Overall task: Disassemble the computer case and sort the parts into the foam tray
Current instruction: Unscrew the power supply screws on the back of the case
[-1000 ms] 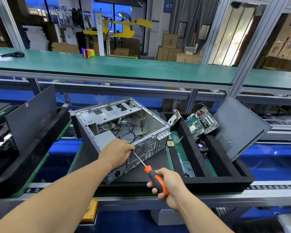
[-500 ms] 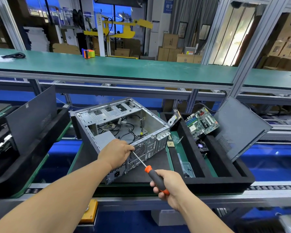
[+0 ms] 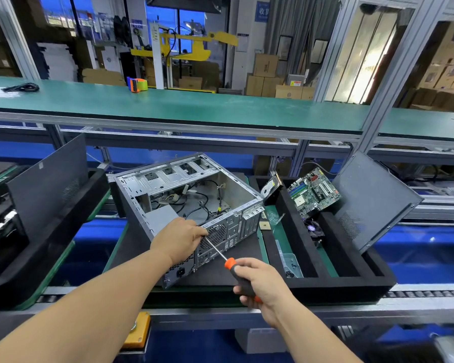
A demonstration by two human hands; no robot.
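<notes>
On the dark mat at the middle of the tabletop (image 3: 168,307) lies the open grey sheet-steel computer case (image 3: 184,203), tipped on its side with the perforated rear panel facing me. My left hand (image 3: 180,241) rests on the top edge of that rear panel, fingers curled over it near the fan grille. My right hand (image 3: 260,282) has a closed grip on the orange-and-black handled screwdriver (image 3: 230,265), whose steel shaft runs up to the panel just under my left fingers (the tip itself is hidden there, so I cannot tell which screw it sits in).

I judge the case to be moderately heavy, stiff and awkward: thin stamped steel, likely sharp along the cut edges, and prone to sliding on the mat if pushed by the driver. The folded rims of the frame look like the best places to hold it, both hands wide apart, never by the loose black cables (image 3: 202,203) inside or the drive-bay rails.

Just to the right sits the black foam tray (image 3: 333,284). It holds a green motherboard (image 3: 313,191) leaning in a far compartment, a hard drive (image 3: 270,188) propped at the tray's near-left corner, and a dark grey side panel (image 3: 372,200) leaning against its right wall. The board looks fragile; I would handle it by the edges only.
</notes>
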